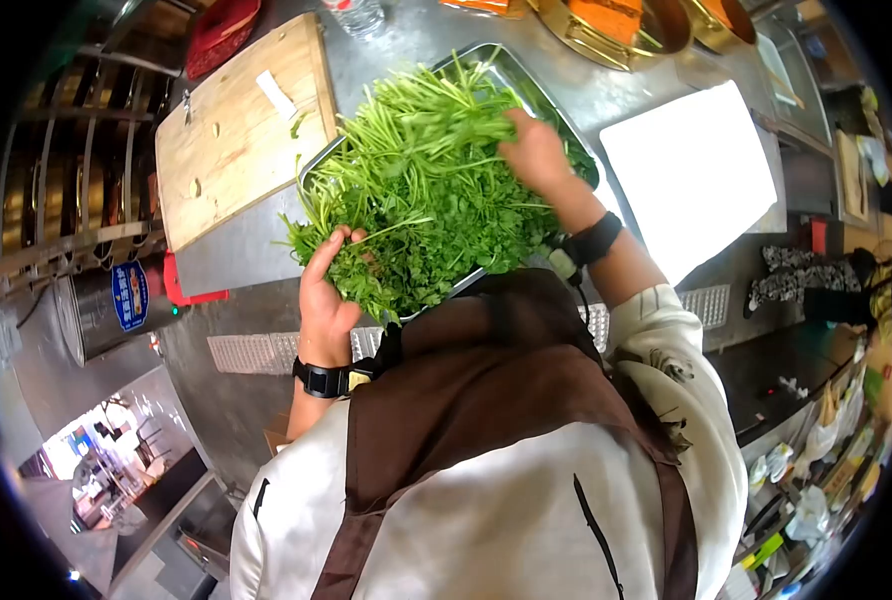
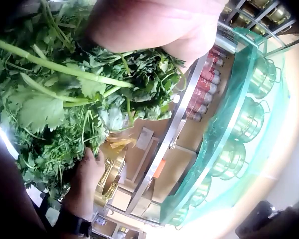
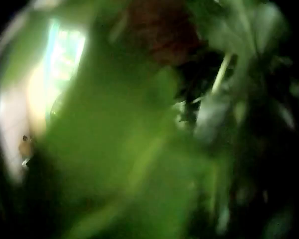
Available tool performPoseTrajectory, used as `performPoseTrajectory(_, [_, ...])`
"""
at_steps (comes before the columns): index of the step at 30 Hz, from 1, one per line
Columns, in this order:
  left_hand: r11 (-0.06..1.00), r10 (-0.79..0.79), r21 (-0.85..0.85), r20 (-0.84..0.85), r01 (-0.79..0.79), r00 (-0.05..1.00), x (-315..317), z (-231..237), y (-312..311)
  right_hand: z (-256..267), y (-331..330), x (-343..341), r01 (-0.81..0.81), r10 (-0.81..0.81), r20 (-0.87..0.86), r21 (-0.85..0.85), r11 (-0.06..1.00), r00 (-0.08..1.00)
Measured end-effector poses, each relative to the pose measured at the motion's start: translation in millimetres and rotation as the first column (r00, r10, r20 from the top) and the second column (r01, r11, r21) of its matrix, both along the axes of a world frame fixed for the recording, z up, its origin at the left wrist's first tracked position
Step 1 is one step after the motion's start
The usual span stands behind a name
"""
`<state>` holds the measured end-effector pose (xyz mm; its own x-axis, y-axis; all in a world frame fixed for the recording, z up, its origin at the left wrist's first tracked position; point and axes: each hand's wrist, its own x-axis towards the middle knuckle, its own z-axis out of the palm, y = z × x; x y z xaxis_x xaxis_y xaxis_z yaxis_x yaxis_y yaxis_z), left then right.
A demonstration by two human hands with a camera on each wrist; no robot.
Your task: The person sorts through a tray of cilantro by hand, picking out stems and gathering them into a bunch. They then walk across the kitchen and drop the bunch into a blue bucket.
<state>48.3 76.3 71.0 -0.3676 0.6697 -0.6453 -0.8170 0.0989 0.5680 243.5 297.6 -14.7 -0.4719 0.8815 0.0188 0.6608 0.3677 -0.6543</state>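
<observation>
A large heap of leafy green coriander (image 1: 426, 180) with long pale stems fills a metal tray (image 1: 588, 160) and spills over its near left side. My left hand (image 1: 326, 300) holds the leaves at the near left edge, its fingertips partly hidden among them. At the far right side of the heap my right hand (image 1: 541, 155) grips a bunch, fingers curled into the stems. The left wrist view shows coriander leaves (image 2: 45, 109) close up beneath the left hand (image 2: 154, 25). Blurred leaves (image 3: 119, 139) cover most of the right wrist view.
Left of the tray lies a wooden cutting board (image 1: 251, 150) with small scraps on it. A white board (image 1: 691, 170) lies to the right. Behind stand brass pans (image 1: 656, 45), a clear bottle (image 1: 356, 15) and a red basket (image 1: 221, 40).
</observation>
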Motion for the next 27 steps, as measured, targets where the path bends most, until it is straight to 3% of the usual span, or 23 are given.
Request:
performPoseTrajectory(1, [1.0,0.013,0.003,-0.002,-0.013,1.0,-3.3,-2.7,-3.2,-3.0,16.2,2.6,0.035,-0.081,-0.175,-0.248,0.968,0.981])
performPoseTrajectory(3, [0.998,-0.025,0.057,0.004,0.024,1.0,-8.5,-9.6,-9.3,-0.1,30.9,9.2,0.017,-0.3,-0.365,-0.611,0.792,0.881])
performPoseTrajectory(7, [0.999,0.017,0.028,0.001,-0.017,1.0,-9.4,-10.3,-15.2,4.3,36.5,22.1,-0.124,-0.35,-0.487,-0.705,0.698,0.8])
performPoseTrajectory(8, [0.999,0.025,0.026,0.005,-0.025,1.0,-10.0,-11.6,-15.8,-5.4,41.5,27.8,0.022,-0.163,-0.243,-0.496,0.868,0.956])
performPoseTrajectory(9, [0.999,0.028,0.028,0.008,-0.028,1.0,-10.1,-11.9,-16.2,0.4,40.7,26.1,0.064,-0.049,0.077,-0.211,0.975,0.996])
performPoseTrajectory(11, [0.999,0.022,0.033,-0.005,-0.022,1.0,-11.3,-12.0,-16.9,13.5,32.0,25.9,0.082,-0.063,0.088,-0.227,0.971,0.994])
performPoseTrajectory(14, [1.0,0.019,0.026,-0.021,-0.018,1.0,-11.8,-13.3,-17.4,28.5,18.7,25.6,0.184,-0.185,0.026,0.055,0.981,0.982])
performPoseTrajectory(15, [0.999,0.018,0.027,-0.019,-0.018,1.0,-11.6,-14.4,-17.4,36.6,14.3,26.8,0.184,-0.186,0.028,0.056,0.981,0.982])
performPoseTrajectory(17, [1.0,-0.009,0.027,-0.033,0.01,0.999,-11.2,-16.9,-16.5,51.5,5.3,29.9,0.062,-0.061,-0.016,0.441,0.896,0.998])
performPoseTrajectory(18, [0.999,-0.011,0.03,-0.032,0.012,0.999,-10.4,-16.6,-15.5,50.4,0.8,29.5,0.063,-0.063,-0.016,0.444,0.894,0.998])
performPoseTrajectory(20, [1.0,-0.016,0.003,-0.059,0.017,0.998,-8.3,-15.5,-14.4,45.0,-10.4,24.8,-0.028,0.108,-0.175,0.406,0.913,0.979])
performPoseTrajectory(21, [1.0,-0.021,0.004,-0.058,0.022,0.998,-7.6,-15.7,-14.1,47.3,-19.6,20.0,-0.024,0.103,-0.173,0.408,0.913,0.979])
performPoseTrajectory(23, [0.999,-0.037,0.003,-0.046,0.038,0.998,-7.1,-16.6,-12.6,51.8,-40.4,4.6,-0.21,0.302,-0.184,0.4,0.892,0.935])
performPoseTrajectory(24, [0.999,-0.042,0.002,-0.047,0.042,0.998,-6.6,-16.6,-11.9,48.8,-48.4,-1.6,-0.205,0.298,-0.185,0.4,0.893,0.937])
performPoseTrajectory(26, [0.999,-0.049,0.005,-0.042,0.05,0.998,-5.9,-16.0,-11.2,35.3,-64.2,-13.2,-0.432,0.437,-0.01,0.138,0.891,0.899])
performPoseTrajectory(27, [0.999,-0.049,0.003,-0.044,0.049,0.998,-6.1,-15.1,-11.4,33.5,-72.3,-17.7,-0.432,0.438,-0.013,0.138,0.891,0.899])
